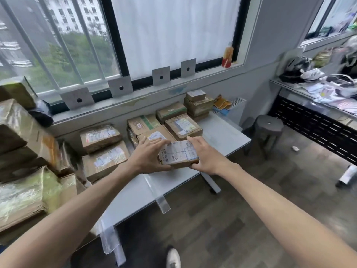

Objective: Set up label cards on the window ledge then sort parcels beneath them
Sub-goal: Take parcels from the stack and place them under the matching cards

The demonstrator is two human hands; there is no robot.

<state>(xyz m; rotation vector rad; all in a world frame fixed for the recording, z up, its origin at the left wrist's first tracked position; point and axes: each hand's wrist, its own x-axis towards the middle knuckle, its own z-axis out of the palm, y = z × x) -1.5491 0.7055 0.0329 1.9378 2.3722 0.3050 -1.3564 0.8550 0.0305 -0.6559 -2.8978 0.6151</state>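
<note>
We've got four square grey label cards [120, 86] propped along the window ledge [135, 98], spaced left to right. Below them, taped brown cardboard parcels [100, 138] sit grouped on the white surface [222, 132]. Over its near edge, the left hand [149, 156] and right hand [204, 159] hold a small brown labelled parcel [178, 154] between them. Large tape-wrapped cardboard boxes [21, 151] are stacked far left.

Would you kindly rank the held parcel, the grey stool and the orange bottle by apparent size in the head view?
1. Held parcel, though nearness to the camera flatters it.
2. Grey stool, much alike in spread.
3. Orange bottle, clearly smallest.
</note>
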